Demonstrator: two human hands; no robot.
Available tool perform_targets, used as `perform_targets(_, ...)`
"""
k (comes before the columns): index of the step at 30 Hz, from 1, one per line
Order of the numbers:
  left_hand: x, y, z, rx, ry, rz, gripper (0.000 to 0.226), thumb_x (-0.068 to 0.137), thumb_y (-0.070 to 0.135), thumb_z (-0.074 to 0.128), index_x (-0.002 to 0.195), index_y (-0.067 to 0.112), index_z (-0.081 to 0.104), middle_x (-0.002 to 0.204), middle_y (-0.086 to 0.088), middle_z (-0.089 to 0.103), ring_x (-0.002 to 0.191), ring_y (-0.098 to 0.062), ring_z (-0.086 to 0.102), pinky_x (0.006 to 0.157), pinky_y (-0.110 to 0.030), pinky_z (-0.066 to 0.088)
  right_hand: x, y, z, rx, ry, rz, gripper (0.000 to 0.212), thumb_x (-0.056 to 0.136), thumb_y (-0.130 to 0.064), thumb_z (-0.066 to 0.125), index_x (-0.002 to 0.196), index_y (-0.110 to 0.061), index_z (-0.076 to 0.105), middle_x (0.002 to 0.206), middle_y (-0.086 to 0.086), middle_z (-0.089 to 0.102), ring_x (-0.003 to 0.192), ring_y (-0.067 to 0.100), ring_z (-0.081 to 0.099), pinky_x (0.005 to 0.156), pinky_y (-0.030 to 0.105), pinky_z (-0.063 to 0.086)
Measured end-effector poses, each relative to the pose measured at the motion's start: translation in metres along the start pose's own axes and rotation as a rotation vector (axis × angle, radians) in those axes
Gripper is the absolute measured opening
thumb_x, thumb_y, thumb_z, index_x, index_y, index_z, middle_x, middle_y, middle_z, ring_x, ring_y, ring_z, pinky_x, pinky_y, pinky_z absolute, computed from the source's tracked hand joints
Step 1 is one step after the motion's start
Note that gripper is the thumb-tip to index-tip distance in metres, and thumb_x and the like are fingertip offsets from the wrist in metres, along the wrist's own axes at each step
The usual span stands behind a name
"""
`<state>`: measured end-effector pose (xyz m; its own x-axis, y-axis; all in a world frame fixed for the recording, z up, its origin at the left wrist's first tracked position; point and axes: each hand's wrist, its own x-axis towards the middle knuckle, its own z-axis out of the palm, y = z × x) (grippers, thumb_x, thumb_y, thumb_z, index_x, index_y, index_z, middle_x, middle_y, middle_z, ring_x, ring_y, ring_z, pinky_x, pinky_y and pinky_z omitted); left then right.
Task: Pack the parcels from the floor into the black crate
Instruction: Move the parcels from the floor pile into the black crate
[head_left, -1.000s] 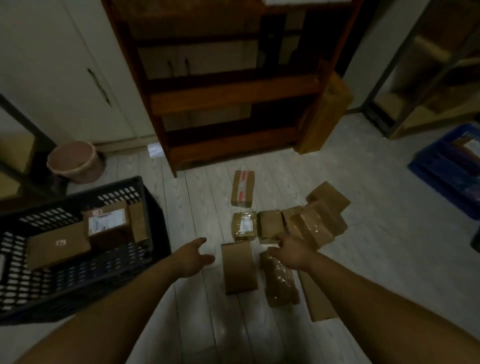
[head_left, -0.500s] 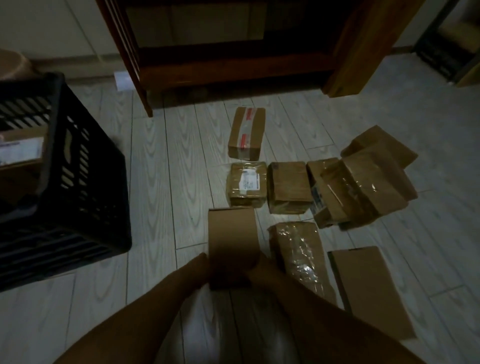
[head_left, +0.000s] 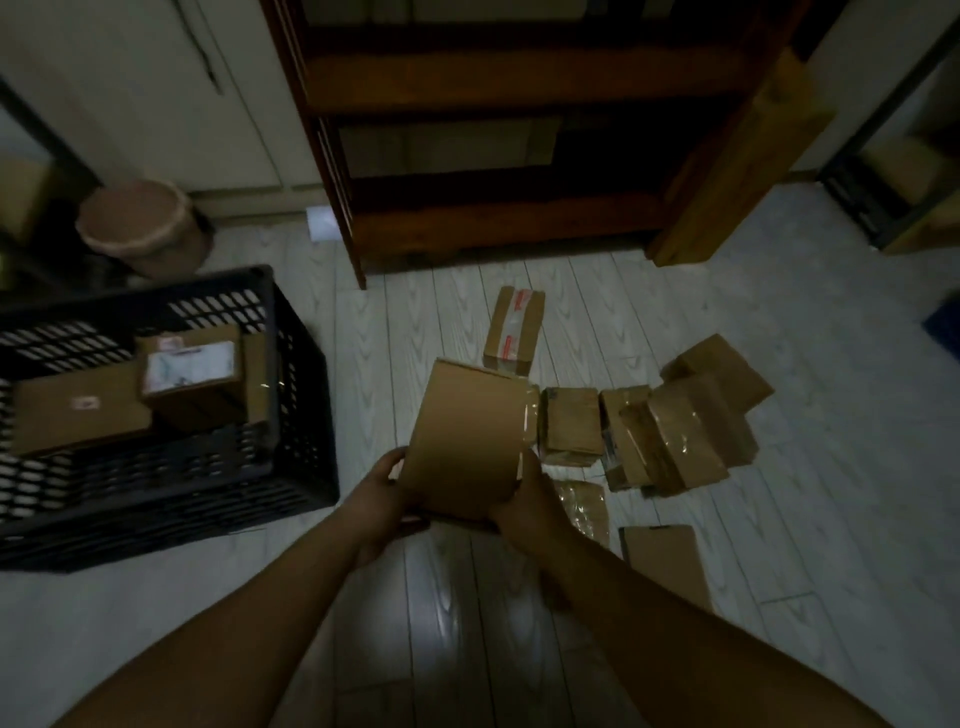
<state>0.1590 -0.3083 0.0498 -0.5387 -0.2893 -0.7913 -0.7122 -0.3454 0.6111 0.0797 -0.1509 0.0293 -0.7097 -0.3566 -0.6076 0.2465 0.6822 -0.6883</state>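
- Left hand and right hand grip plain cardboard parcel at its near corners, fingers curled round edges.
- Parcel held above floor, right of black crate.
- Other parcels lie on floor.

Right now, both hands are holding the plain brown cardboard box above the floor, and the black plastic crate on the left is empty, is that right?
The black plastic crate is not empty: the head view shows a flat brown cardboard parcel and a white-labelled brown parcel inside it. The rest holds: left hand and right hand grip the plain brown cardboard box above the floor.
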Motion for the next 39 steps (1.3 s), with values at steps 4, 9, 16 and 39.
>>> perform_targets(4, -0.11, 0.087, -0.04, 0.062, -0.018, 0.015, 0.056, 0.091, -0.006, 0.042, 0.13, 0.034, 0.046, 0.111, -0.005, 0.06, 0.096, -0.029, 0.06, 0.079, -0.04, 0.053, -0.067, -0.122, -0.065, 0.059, 0.168, -0.083, 0.089, 0.089, -0.014, 0.063, 0.153, -0.027, 0.002, 0.15, 0.008, 0.03, 0.131, 0.026, 0.04, 0.098, 0.038, 0.042)
perform_targets(9, -0.244, 0.183, -0.078, 0.06, 0.052, 0.123, 0.052, 0.094, 0.003, 0.044, 0.136, 0.035, 0.043, 0.123, -0.005, 0.056, 0.097, -0.024, 0.059, 0.069, -0.033, 0.052, -0.154, -0.235, -0.119, 0.1, 0.13, -0.108, 0.059, 0.094, -0.024, 0.054, 0.147, -0.028, 0.03, 0.142, 0.008, 0.043, 0.119, 0.029, 0.05, 0.096, 0.048, 0.05)
perform_targets(16, -0.37, 0.236, -0.114, -0.075, 0.403, 0.236, 0.047, 0.085, 0.004, 0.064, 0.125, 0.013, 0.04, 0.108, -0.013, 0.062, 0.09, -0.026, 0.062, 0.073, -0.038, 0.054, -0.246, -0.369, -0.113, 0.242, 0.13, -0.155, 0.037, 0.097, -0.016, 0.047, 0.134, -0.022, 0.042, 0.099, -0.002, 0.052, 0.098, 0.022, 0.054, 0.09, 0.046, 0.054)
perform_targets(39, -0.46, 0.236, -0.43, 0.445, 0.528, 0.334, 0.102, 0.072, 0.023, 0.078, 0.15, 0.018, 0.013, 0.146, -0.009, 0.033, 0.13, -0.027, 0.039, 0.11, -0.041, 0.036, -0.308, -0.539, 0.136, -0.397, -0.14, -0.554, 0.067, 0.085, -0.026, 0.066, 0.142, -0.024, 0.032, 0.129, 0.006, 0.048, 0.113, 0.021, 0.051, 0.098, 0.033, 0.047)
